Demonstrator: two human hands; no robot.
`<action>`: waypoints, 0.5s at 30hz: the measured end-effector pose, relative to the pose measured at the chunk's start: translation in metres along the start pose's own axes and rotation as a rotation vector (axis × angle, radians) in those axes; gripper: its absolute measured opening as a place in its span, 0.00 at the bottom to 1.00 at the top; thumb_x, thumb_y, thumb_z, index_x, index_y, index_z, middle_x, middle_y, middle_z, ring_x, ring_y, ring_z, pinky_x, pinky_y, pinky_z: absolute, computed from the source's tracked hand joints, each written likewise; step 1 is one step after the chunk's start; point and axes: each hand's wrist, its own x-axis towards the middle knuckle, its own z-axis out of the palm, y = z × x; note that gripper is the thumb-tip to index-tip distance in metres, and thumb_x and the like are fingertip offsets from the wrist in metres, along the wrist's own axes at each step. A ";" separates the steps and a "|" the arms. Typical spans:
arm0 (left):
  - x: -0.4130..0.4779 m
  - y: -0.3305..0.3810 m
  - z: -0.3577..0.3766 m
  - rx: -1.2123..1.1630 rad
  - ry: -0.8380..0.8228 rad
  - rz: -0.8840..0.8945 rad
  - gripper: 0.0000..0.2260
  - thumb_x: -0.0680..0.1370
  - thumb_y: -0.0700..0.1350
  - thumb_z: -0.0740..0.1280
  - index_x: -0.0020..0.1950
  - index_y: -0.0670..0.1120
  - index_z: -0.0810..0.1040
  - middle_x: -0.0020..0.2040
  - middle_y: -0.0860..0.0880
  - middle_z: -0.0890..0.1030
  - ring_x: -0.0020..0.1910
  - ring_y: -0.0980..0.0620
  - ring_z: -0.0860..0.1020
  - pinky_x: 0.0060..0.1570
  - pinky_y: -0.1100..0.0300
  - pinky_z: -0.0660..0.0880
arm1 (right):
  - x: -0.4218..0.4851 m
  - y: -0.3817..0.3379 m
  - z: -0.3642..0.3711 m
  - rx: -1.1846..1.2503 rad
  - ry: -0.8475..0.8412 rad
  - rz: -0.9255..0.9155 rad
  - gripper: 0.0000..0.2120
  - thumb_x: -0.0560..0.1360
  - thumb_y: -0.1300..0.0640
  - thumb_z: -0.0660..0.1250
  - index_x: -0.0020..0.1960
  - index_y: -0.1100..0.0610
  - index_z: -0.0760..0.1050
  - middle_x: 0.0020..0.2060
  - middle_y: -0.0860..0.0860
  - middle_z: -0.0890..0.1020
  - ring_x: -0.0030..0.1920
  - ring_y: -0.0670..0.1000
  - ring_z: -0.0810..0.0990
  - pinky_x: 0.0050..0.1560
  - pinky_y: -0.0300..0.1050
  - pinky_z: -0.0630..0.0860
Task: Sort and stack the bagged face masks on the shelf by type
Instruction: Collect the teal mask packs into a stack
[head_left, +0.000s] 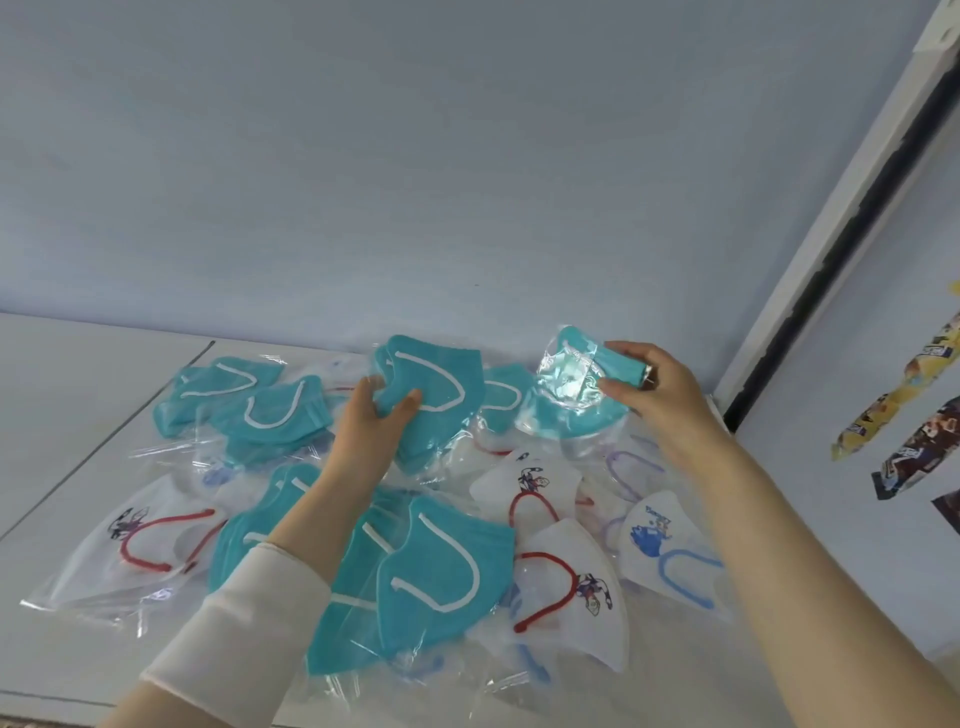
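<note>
Several bagged masks lie spread on a white shelf (78, 395). My left hand (371, 421) grips a teal mask with a white ear loop (441, 384), lifted at the middle back. My right hand (654, 389) pinches a second bagged teal mask (566, 400) at its upper right corner, just right of the first. More teal masks lie at the back left (249, 405) and in front (436, 577). White printed masks with red loops lie at the left (135, 535) and front right (576, 582). One with a blue loop (660, 545) sits at the right.
A pale blue wall stands behind the shelf. A white and black upright frame (841, 218) bounds the shelf on the right. Beyond it hang printed snack packets (904, 384). The shelf's left part shows a seam (104, 441).
</note>
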 end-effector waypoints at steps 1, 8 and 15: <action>-0.003 0.003 0.001 0.002 -0.011 0.004 0.18 0.79 0.46 0.65 0.67 0.44 0.66 0.56 0.45 0.77 0.46 0.49 0.79 0.49 0.57 0.77 | -0.003 -0.009 -0.004 0.133 -0.060 0.039 0.17 0.69 0.68 0.70 0.51 0.50 0.76 0.47 0.48 0.80 0.47 0.48 0.78 0.46 0.37 0.78; -0.035 0.006 0.015 -0.046 -0.115 0.067 0.19 0.78 0.50 0.65 0.65 0.44 0.68 0.61 0.48 0.76 0.53 0.52 0.78 0.61 0.54 0.74 | -0.035 -0.031 0.029 0.357 -0.119 0.010 0.22 0.58 0.64 0.75 0.49 0.52 0.76 0.42 0.49 0.82 0.40 0.44 0.80 0.38 0.31 0.76; -0.066 0.001 -0.005 -0.007 -0.097 0.151 0.12 0.76 0.44 0.69 0.58 0.47 0.72 0.51 0.51 0.81 0.49 0.54 0.80 0.52 0.62 0.77 | -0.077 -0.023 0.082 -0.005 0.098 -0.093 0.28 0.72 0.56 0.71 0.69 0.55 0.64 0.57 0.49 0.75 0.52 0.45 0.75 0.50 0.34 0.72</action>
